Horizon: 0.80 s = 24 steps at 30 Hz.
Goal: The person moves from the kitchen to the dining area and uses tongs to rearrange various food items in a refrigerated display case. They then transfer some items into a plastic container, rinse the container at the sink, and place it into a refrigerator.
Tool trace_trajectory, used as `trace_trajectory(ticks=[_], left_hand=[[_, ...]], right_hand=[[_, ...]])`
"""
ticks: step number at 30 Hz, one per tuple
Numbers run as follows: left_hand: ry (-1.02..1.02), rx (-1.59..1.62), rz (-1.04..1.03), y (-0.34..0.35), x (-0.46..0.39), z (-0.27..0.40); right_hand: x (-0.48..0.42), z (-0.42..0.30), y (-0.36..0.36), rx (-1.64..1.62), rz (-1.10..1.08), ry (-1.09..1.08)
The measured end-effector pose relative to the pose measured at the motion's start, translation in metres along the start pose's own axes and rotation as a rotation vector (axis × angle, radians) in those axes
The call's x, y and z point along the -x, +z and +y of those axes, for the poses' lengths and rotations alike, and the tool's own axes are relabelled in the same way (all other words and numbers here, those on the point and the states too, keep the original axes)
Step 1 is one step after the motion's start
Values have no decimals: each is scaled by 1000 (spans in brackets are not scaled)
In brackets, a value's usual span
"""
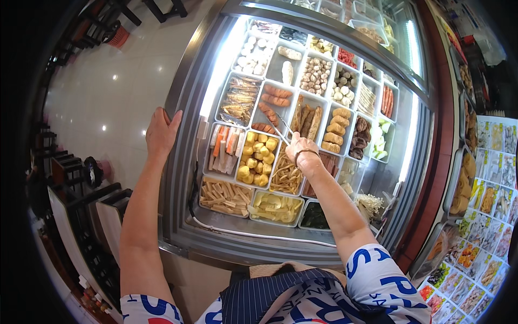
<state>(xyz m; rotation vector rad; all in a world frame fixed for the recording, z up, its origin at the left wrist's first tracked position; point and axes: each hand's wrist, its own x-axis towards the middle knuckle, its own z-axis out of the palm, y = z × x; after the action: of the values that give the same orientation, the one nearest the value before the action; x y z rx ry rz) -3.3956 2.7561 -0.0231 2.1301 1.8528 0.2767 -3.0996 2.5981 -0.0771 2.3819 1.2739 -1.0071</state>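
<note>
My right hand (301, 150) is closed around a pair of metal tongs (282, 135). Their tips reach into a white plastic tub, touching or just beside a scored reddish-brown sausage (268, 114). More sausages (277, 96) lie in the same tub, with one at its near end (263, 128). At the left rim of the refrigerated display case (178, 162), my left hand (161, 133) rests with its thumb against the metal frame. The ends of its fingers are hidden. Just right of the tongs stands a tub of long browned rolls (311, 121).
Several tubs fill the lit case, including yellow balls (257, 160), crab sticks (226, 146) and mushrooms (315, 75). A metal bar (344, 36) crosses the case's far part. Metal trays (461, 186) and a picture sheet (481, 227) lie right. Dark furniture (77, 194) stands left.
</note>
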Motion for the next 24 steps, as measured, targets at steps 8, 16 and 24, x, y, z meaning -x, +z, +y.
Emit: trace_trajectory(ticks=[8,16,24], left_hand=[[4,15,-3,-1,-2,2],[-8,-3,-18,0,-2,0],[4,0,-4,-1,-1,1]], right_hand=[[-11,7,13,-89,29,-34],[39,38,-16,-127,49,-9],[32,101,-50,244,234,50]])
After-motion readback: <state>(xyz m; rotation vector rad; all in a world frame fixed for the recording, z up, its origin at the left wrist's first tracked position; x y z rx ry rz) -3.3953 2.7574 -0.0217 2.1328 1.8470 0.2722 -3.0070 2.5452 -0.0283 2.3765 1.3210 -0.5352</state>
